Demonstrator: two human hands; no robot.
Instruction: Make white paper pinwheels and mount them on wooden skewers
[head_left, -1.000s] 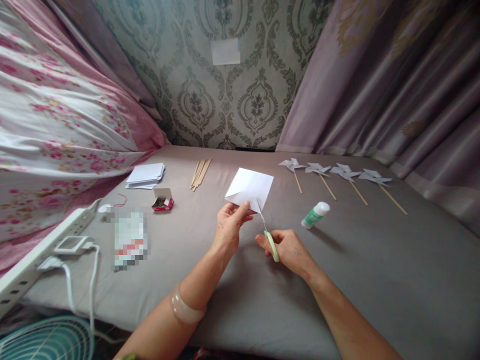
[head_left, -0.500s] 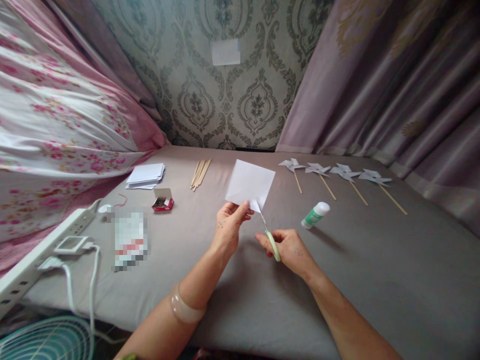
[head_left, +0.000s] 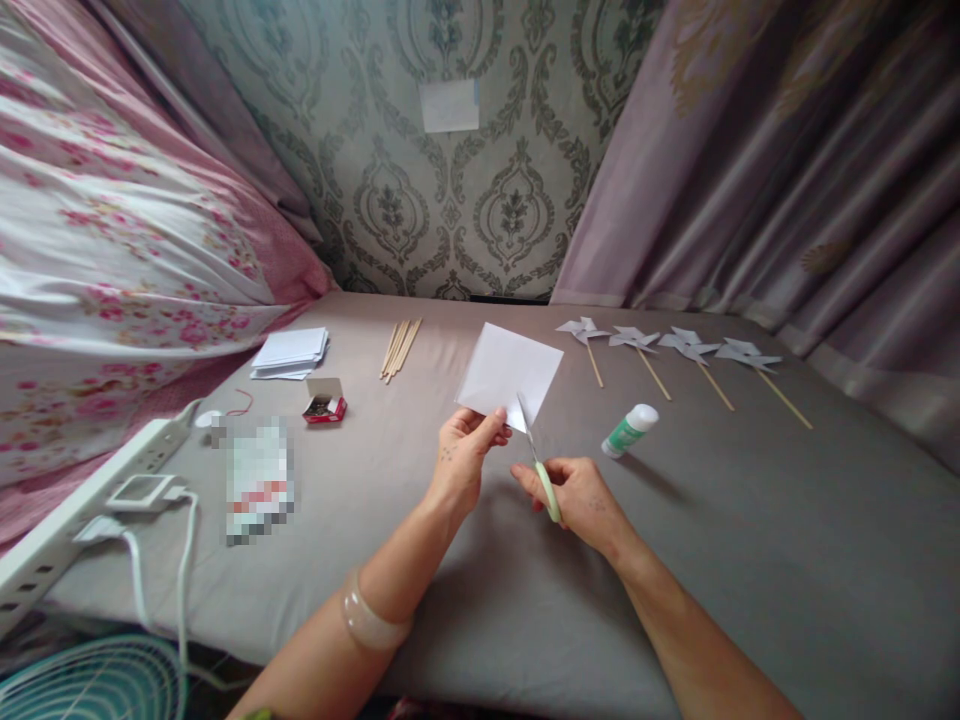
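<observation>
My left hand [head_left: 463, 455] pinches the near corner of a white square of paper [head_left: 510, 370] and holds it up above the grey table [head_left: 750, 520]. My right hand [head_left: 576, 495] is wrapped round the pale green handles of small scissors [head_left: 538, 462]. Their blades point up and bite into the paper's lower edge, just right of my left fingers.
A green-and-white glue bottle [head_left: 630, 430] lies right of my hands. Several paper pinwheels on sticks [head_left: 667, 345] line the back right. Wooden sticks [head_left: 401, 347], a paper stack [head_left: 291, 352] and a small red box [head_left: 325, 403] sit at back left. A power strip [head_left: 97, 500] runs along the left edge.
The paper has been turned a little and shifted to the right in my left hand. The scissors' blades have moved slightly up into its lower edge.
</observation>
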